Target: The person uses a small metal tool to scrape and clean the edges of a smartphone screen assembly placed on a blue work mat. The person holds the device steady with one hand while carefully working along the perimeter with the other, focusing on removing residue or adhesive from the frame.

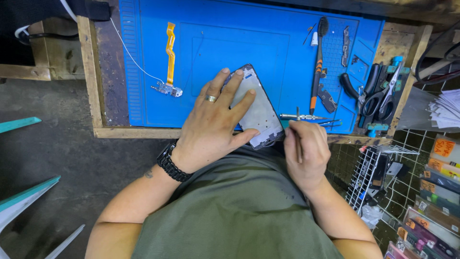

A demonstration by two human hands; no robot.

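My left hand (213,125), with a ring and a black wristwatch, lies flat on an opened phone frame (261,115) at the near edge of a blue work mat (215,43). The fingers spread over its upper left part and press it down. My right hand (305,153) is closed around a thin metal tool (298,134) held upright, just right of the phone's lower corner. The tool's tip is close to the phone's edge; I cannot tell whether it touches.
An orange flex cable (169,52) with a small metal part lies at the mat's left. A brush-like tool (317,62), tweezers (306,117), small metal pieces, scissors (383,98) and pliers lie at the right. A wire rack (378,177) and packaged goods stand at the lower right.
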